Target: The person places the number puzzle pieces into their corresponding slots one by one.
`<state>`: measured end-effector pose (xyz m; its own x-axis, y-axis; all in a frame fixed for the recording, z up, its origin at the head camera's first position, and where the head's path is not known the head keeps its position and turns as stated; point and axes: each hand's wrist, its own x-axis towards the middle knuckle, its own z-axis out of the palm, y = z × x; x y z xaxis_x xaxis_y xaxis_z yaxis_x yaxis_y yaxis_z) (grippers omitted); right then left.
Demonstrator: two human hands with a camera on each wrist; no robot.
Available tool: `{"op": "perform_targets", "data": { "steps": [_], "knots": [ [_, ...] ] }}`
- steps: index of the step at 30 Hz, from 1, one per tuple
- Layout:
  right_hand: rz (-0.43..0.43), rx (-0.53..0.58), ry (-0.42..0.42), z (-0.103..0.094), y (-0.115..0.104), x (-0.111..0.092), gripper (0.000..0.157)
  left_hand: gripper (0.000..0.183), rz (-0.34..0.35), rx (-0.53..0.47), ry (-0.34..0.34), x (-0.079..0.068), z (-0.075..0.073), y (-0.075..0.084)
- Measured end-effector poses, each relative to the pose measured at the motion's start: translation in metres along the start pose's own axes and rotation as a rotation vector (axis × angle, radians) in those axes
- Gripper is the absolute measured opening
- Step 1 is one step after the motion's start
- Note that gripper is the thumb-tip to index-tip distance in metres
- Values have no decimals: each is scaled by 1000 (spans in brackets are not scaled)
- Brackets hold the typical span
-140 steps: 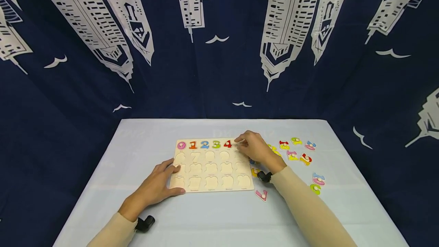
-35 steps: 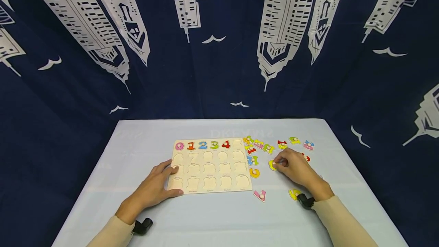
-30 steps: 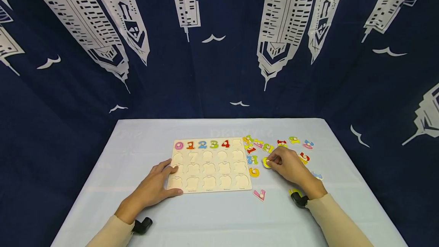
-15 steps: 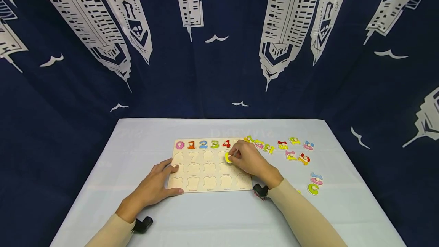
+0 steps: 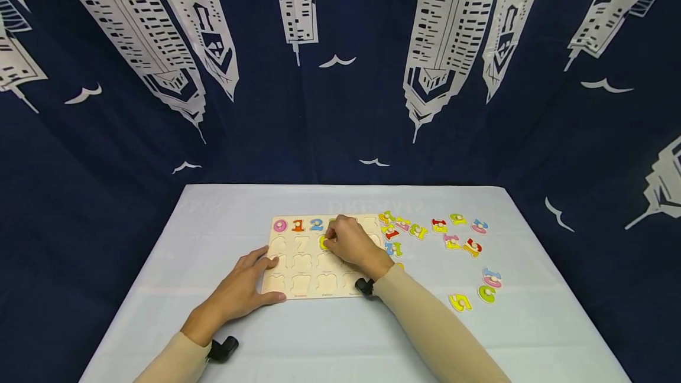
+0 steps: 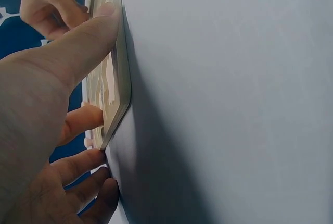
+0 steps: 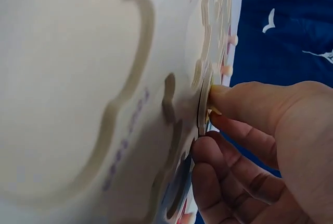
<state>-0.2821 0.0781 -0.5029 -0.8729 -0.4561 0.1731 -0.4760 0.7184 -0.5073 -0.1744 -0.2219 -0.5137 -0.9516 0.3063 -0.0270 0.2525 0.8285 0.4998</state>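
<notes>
Pinching a yellow piece point(image 5: 323, 243), the right hand point(image 5: 352, 245) has crossed toward nine o'clock onto the board point(image 5: 314, 288); seating seems near, though the fit is hidden. The left hand point(image 5: 242, 285), relaxed, touches the eight o'clock edge.

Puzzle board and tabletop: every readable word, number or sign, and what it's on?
"0": pink piece, top row of the board.
"1": red-orange piece, same row.
"2": blue piece, same row.
"5", apparently: loose yellow piece on table.
Unreadable: printed words (blurred); other loose pieces, far-edge lettering (too small or faint); green piece, held yellow piece (part-covered by right hand).
</notes>
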Motion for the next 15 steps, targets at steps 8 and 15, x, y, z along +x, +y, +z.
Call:
{"op": "perform_targets", "data": {
  "steps": [8, 15],
  "knots": [
    [-19, 8, 0, 6, -1, 4, 4, 89, -12, 11, -6, 2, 2, 0],
    [-7, 33, -25, 6, -2, 5, 3, 89, -13, 15, -6, 2, 1, 1]
  ]
}}
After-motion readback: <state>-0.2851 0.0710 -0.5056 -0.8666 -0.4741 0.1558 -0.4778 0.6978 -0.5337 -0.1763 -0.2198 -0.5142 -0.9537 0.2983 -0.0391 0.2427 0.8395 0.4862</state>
